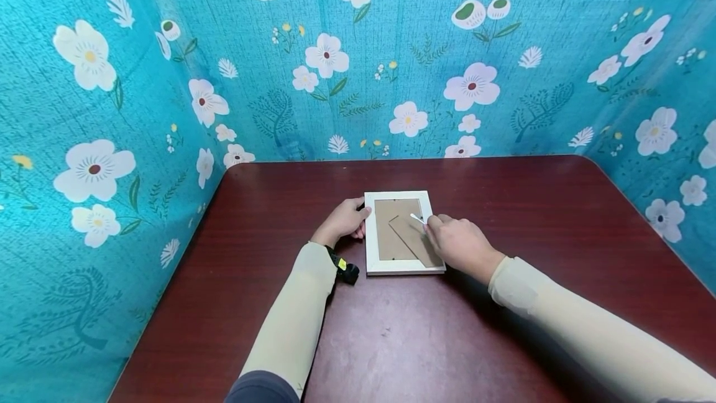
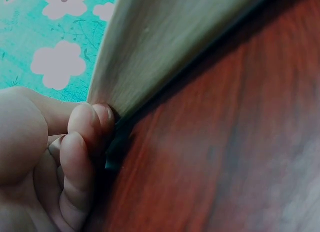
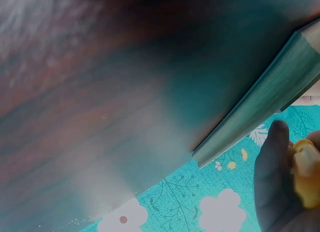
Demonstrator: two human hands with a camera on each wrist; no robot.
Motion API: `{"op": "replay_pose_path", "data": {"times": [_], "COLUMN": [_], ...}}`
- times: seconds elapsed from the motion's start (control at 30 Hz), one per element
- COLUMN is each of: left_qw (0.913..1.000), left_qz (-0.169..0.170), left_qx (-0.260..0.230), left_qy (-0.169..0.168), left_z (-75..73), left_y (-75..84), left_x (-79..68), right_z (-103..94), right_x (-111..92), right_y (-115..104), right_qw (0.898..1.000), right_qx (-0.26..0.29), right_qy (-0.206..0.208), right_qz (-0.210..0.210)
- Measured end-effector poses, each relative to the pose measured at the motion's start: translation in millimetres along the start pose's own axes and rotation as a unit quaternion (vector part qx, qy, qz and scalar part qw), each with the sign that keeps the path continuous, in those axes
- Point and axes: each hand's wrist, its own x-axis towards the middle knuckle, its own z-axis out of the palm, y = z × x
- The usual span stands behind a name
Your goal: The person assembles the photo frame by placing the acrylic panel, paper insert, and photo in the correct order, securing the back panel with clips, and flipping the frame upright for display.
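Observation:
A white picture frame [image 1: 371,235] lies back side up on the table, its brown backing board [image 1: 386,222] and slanting stand flap [image 1: 408,242] showing. At the frame's left edge, my left hand [image 1: 345,219] grips the border, thumb over the top. In the left wrist view its curled fingers [image 2: 80,157] press against the frame's side [image 2: 165,36]. My right hand [image 1: 461,244] holds a thin pale-tipped tool [image 1: 416,219] over the backing, near the right border. A yellow-orange part [image 3: 306,174] of what it holds shows between the fingers in the right wrist view.
Dark red wood makes up the table [image 1: 268,216], with rounded far corners. Blue flowered cloth [image 1: 380,67] hangs behind it and along both sides. A black strap device [image 1: 348,271] sits on the left wrist.

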Motion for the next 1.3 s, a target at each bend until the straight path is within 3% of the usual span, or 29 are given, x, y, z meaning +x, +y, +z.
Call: {"op": "replay_pose_path", "data": {"times": [0.37,0.8,1.3], "left_qw": [0.9997,0.9996,0.9995], "left_qz": [0.013,0.020,0.018], "left_qx": [-0.018,-0.021,-0.026], "left_qy": [-0.002,0.000,-0.003], "left_z": [0.3,0.8,1.1], "left_y": [-2.3,-1.8,-0.1], "left_x": [1.0,0.8,-0.5], "right_z": [-4.3,-7.5,-5.9], "right_x": [-2.6,-5.5,-9.1], "right_y": [-3.5,-4.9,-10.9], "right_qw": [1.000,0.999,0.998], "right_qx": [0.019,0.042,0.040], "right_qy": [0.013,-0.023,-0.022], "right_qz": [-0.021,-0.003,-0.043]}}
